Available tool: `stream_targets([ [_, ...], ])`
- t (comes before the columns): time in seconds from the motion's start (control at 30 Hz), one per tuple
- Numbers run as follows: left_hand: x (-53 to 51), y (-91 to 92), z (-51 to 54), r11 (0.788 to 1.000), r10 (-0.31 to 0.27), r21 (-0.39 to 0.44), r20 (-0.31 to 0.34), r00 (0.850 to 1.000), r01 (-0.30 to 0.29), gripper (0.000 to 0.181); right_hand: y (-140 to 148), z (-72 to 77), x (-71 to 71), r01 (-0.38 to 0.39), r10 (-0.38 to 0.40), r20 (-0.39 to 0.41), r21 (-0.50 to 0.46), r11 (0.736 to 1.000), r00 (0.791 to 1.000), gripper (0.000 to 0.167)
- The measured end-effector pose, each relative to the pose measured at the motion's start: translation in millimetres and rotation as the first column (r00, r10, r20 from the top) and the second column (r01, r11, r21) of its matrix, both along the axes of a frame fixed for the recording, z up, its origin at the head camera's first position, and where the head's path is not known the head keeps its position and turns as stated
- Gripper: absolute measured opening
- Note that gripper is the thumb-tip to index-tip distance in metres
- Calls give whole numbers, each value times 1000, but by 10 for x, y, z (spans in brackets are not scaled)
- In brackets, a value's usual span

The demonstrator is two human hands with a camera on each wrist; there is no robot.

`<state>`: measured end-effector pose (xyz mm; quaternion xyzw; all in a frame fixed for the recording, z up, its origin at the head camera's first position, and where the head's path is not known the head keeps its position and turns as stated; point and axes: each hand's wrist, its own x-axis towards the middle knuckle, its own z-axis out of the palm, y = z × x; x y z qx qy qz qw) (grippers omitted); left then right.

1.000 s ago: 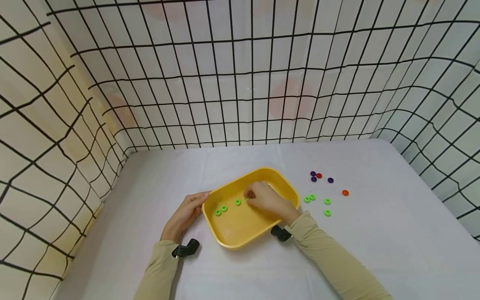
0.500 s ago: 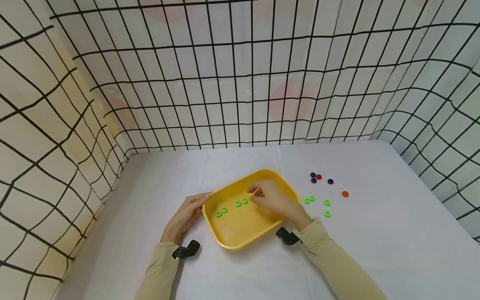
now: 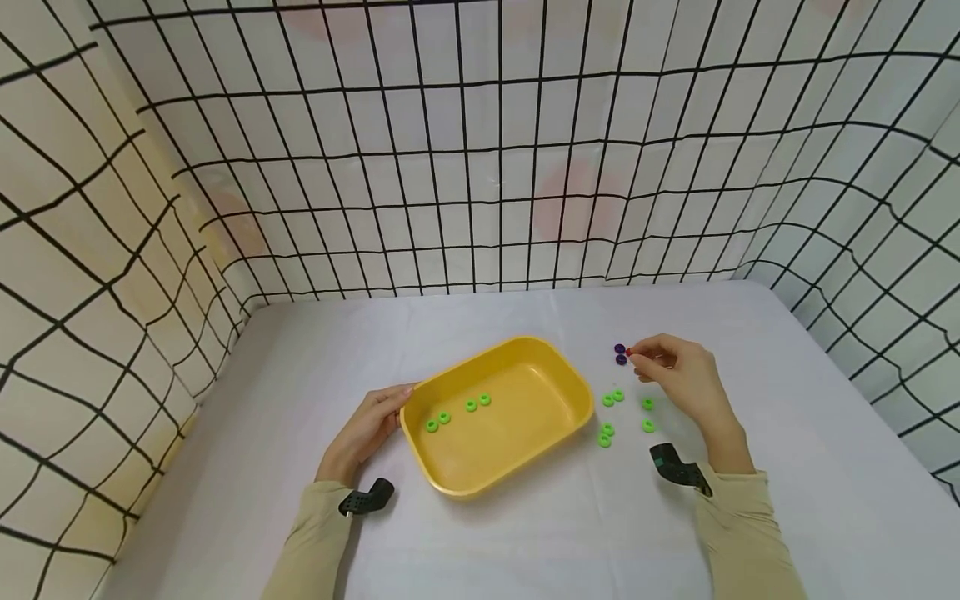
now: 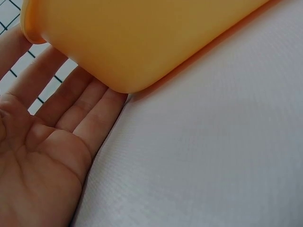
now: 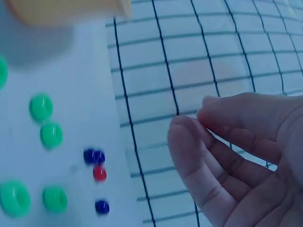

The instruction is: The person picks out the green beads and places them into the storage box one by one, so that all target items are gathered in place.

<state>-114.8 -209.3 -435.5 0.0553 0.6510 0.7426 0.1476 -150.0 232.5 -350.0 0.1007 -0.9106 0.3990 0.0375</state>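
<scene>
My left hand (image 3: 369, 429) is at the left end of a yellow tray (image 3: 517, 454). In the left wrist view its fairly straight fingers (image 4: 71, 94) touch the tray's outer wall (image 4: 123, 52). My right hand (image 3: 686, 379) hovers right of the tray, thumb and forefinger bent towards each other beside a small red bead (image 3: 629, 352). In the right wrist view the red bead (image 5: 99, 173) lies on the table, apart from the fingers. Two purple beads (image 3: 620, 354) lie beside it. Several green rings (image 3: 471, 406) sit inside the tray.
More green rings (image 3: 618, 396) lie scattered on the white-covered table (image 3: 525, 542), between the tray and my right forearm. Another purple bead (image 5: 102, 206) shows in the right wrist view. A black grid net (image 3: 480, 167) stands behind and along both sides.
My right hand has lifted out of the tray and moved right to the red and purple beads. The green rings it left stay in the tray. My left hand has kept its place.
</scene>
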Motion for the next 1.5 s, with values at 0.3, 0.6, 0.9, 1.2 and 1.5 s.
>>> stream_targets([
  [0.3, 19, -42, -39, 1000, 2, -12, -14, 1000, -2, 48, 249, -159, -119, -80, 42, 219, 165, 983, 975, 28],
  [0.6, 23, -45, -26, 1000, -1, 4, -13, 1000, 1, 47, 269, -307, -156, -130, 30, 348, 267, 955, 937, 30],
  [0.9, 8, -25, -16, 1000, 15, -13, 5, 1000, -15, 46, 228, -359, -156, -102, -6, 368, 274, 956, 930, 29],
  [1.2, 6, -16, -2, 1000, -3, -16, -1, 1000, 3, 50, 198, -355, -146, -99, -2, 347, 272, 957, 938, 22],
  [1.5, 9, -7, 12, 1000, 1, -18, 5, 1000, -1, 50, 156, -382, -144, -91, -5, 326, 276, 957, 945, 19],
])
